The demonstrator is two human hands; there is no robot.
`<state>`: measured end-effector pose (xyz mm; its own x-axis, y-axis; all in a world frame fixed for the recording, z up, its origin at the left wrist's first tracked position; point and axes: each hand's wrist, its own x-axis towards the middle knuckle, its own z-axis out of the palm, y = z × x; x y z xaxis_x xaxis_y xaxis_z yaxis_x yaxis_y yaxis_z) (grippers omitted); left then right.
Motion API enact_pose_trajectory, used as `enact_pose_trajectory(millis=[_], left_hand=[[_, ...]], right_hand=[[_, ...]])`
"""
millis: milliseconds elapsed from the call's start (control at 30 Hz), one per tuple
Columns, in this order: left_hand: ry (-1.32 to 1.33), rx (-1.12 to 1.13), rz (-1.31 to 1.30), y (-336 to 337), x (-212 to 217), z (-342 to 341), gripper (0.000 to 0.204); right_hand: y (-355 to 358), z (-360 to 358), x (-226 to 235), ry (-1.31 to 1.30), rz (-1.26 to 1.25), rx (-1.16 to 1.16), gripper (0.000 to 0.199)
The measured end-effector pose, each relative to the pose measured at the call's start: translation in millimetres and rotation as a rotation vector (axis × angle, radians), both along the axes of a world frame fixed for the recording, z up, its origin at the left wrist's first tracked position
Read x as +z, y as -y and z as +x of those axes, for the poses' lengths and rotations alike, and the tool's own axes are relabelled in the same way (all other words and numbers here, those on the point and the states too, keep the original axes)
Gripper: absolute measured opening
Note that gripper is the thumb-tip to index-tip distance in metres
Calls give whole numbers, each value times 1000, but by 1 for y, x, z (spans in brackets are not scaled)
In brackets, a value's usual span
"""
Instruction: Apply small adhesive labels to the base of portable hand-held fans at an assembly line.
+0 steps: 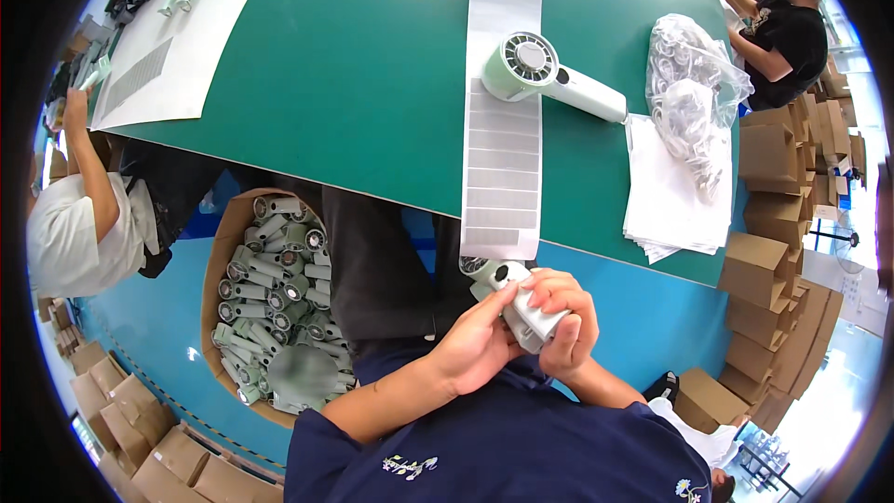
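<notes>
Both my hands hold a pale green handheld fan point(510, 296) close to my body, below the table's near edge. My right hand point(565, 319) wraps around its handle. My left hand point(477, 343) touches the handle from the left, fingers pressed on its side. A second pale green fan point(549, 74) lies on the green table point(354, 65), partly on a long white strip of labels point(501, 121) that hangs over the near edge.
A cardboard box point(216, 251) full of several green fans stands on the blue floor at my left. A stack of white sheets point(672, 191) and a clear bag of white parts point(691, 98) lie at the table's right. Cardboard boxes point(768, 251) pile up on the right. Other people work at left and far right.
</notes>
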<state>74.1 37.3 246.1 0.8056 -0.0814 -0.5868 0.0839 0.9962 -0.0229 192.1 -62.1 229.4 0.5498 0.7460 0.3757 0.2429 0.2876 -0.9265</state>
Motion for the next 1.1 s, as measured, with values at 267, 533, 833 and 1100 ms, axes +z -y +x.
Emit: enact_pose_trajectory(millis=[267, 533, 833, 1100], left_hand=[[16, -240, 631, 9, -29, -19, 52], [-266, -337, 1949, 29, -23, -18, 55], [-122, -448, 2103, 17, -11, -19, 38], [370, 113, 1692, 4, -48, -4, 39]], right_hand=[[-3, 1, 1, -7, -40, -68, 37], [-4, 5, -1, 15, -54, -62, 36], [-5, 17, 4, 58, -4, -54, 35], [-13, 34, 7, 73, -155, 44, 35]])
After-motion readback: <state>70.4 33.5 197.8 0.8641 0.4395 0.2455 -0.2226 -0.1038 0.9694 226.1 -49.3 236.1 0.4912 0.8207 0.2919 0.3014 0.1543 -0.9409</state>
